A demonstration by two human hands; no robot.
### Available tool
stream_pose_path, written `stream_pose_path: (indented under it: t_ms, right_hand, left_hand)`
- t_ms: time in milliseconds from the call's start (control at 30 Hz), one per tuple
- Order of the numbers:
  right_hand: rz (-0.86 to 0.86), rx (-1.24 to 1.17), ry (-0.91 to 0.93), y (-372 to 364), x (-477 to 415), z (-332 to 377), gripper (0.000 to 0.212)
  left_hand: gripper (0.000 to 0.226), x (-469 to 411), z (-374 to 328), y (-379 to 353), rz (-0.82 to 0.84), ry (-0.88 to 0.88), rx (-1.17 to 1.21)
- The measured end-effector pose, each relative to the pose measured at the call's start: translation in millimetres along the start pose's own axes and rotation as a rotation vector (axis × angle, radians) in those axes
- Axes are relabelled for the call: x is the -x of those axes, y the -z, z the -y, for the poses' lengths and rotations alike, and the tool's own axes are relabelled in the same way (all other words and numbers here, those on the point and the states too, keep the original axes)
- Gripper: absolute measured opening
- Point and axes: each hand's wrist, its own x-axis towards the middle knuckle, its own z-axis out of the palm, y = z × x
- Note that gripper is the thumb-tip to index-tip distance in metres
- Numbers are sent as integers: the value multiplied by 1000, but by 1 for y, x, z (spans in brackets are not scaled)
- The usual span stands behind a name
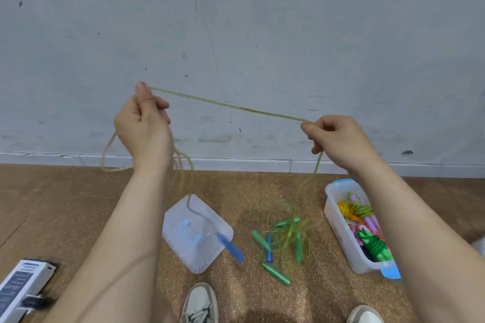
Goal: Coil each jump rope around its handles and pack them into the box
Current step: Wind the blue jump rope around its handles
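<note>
A yellow-green jump rope [225, 105] is stretched taut between my two raised hands in front of the wall. My left hand [143, 123] pinches it at the upper left, with loops hanging below the hand. My right hand [338, 139] grips it lower at the right. One end trails down to a blurred blue handle [232, 248] swinging above the floor. The other end runs down into a tangle of ropes with green handles [282, 241] and one blue handle on the floor. A clear plastic box [341, 233] at the right holds several coiled ropes.
The box's clear lid [183, 249] with blue clips lies on the cork-coloured floor at centre. A white-and-blue carton [18, 286] sits at the lower left. My two shoes [200, 304] show at the bottom edge. A scuffed wall stands close ahead.
</note>
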Motion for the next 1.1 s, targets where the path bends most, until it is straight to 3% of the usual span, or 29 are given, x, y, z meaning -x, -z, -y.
stream_pose_path:
  t_ms: [100,167,233,333,400,467,533,600,667,733,767,833,900,1000,1033,1100]
  right_hand:
    - [44,-430,-184,5,2,5,27]
    - [129,-837,-268,11,2,10,21]
    - [241,-1107,-316,13,5,17,20]
    - [379,-1081,-297,9,12,30,18]
    - [447,-896,-203,5,17,38,16]
    - [514,-668,-75,3,22,46,15]
    - [568,-480,26,0,27,53,16]
    - [590,-439,91,-5,34,60,15]
    - [527,-550,103,-9,36,64,13]
    - [382,-733,31,-8,32,63,11]
    - [307,-825,-12,-5,29,61,10]
    - [201,-919,-63,1,24,54,6]
    - [266,-925,-96,-2,24,45,17]
    - [836,-820,-87,-32,37,32,65]
    - [1042,-689,-52,-44,46,28,66]
    - [1288,-189,49,-63,57,14,45]
  left_hand:
    - [48,-10,4,8,-68,203,163]
    - [46,-10,5,9,192,385,81]
    - [46,-3,6,9,611,437,-247]
    - [42,15,10,9,1145,260,-843]
    - [26,23,13,6,1290,233,-1008]
    - [12,24,11,3,1269,260,-908]
    - [48,29,6,-3,1255,339,-523]
    - [73,45,-6,-11,1347,439,-83]
    - [59,65,-14,-19,1485,462,123]
    - [35,72,-23,-21,1577,540,169]
    - [32,70,-24,-21,1590,598,198]
    - [47,65,-27,-21,1540,688,295]
    - [53,65,-33,-25,1358,717,420]
    - [51,65,-42,-36,1051,762,665]
    - [51,60,-44,-39,964,783,732]
    - [51,41,-46,-36,781,812,861]
